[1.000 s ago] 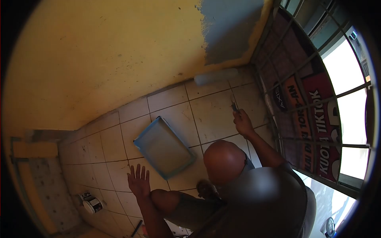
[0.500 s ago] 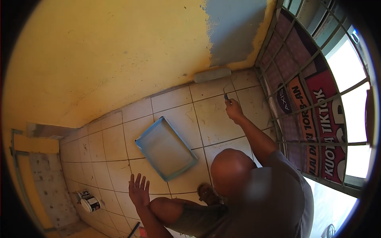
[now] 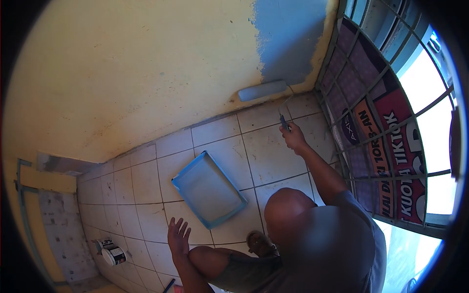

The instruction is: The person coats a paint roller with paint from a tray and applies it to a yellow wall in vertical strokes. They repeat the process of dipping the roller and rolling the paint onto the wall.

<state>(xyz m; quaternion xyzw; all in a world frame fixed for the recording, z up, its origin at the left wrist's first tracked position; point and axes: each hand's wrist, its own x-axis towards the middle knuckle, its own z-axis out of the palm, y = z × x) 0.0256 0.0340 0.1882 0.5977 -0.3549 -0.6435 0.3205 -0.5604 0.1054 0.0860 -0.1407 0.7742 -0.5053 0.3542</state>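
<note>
My right hand (image 3: 294,138) is wrapped round the handle of a paint roller (image 3: 263,91). The roller's long pale sleeve lies against the bottom of the yellow wall (image 3: 161,73), just below and left of a blue-grey painted patch (image 3: 288,41). Held out over my knee, my left hand (image 3: 179,237) has its fingers spread and nothing in it. Between the hands, a blue paint tray (image 3: 229,214) rests on the tiled floor, with a greyish layer inside.
A metal window grille (image 3: 359,110) with a printed banner (image 3: 391,146) behind it stands at the right. White tubs (image 3: 114,256) sit on the floor at the lower left. My sandalled foot (image 3: 259,242) is close to the tray.
The roller has shifted slightly up onto the wall's lower edge, still in my right hand. My left hand stays spread. The whole view has moved a little and looks bluer.
</note>
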